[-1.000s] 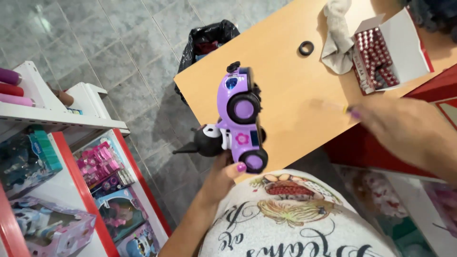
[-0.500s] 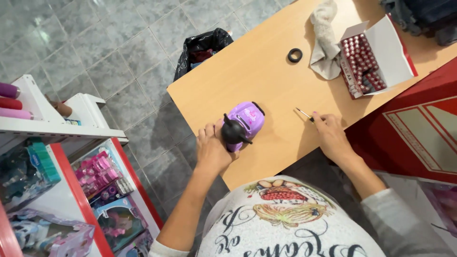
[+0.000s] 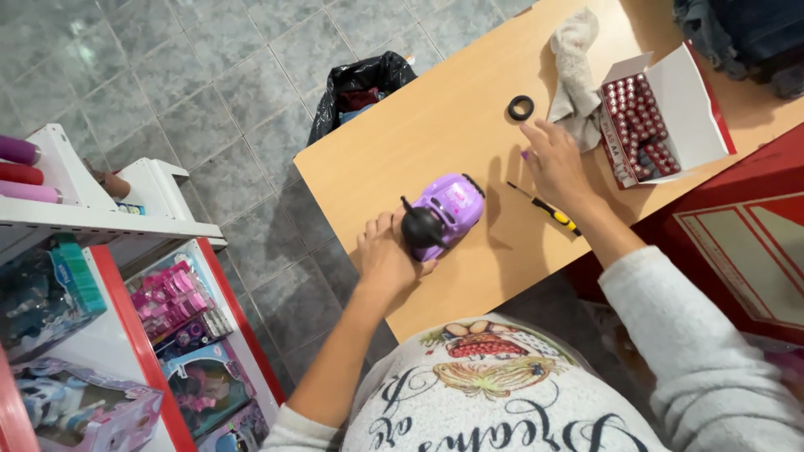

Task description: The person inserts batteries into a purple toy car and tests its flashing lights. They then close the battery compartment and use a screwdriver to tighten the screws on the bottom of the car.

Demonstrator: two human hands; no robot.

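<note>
Steadying the purple toy car (image 3: 444,213) with my curled left hand (image 3: 387,258), my spread right hand (image 3: 557,163) hovers beside the battery-filled box (image 3: 670,109) near the table's (image 3: 435,117) edge.

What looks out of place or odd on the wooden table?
Little stands out. A small black ring lies loose beside the crumpled cloth, apart from the purple toy car that the left hand steadies.

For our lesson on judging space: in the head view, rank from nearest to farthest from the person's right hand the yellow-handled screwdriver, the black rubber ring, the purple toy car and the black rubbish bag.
1. Yellow-handled screwdriver, just beneath the right hand.
2. Black rubber ring, on the table beyond the fingertips.
3. Purple toy car, by the left hand.
4. Black rubbish bag, on the floor past the table edge.
</note>
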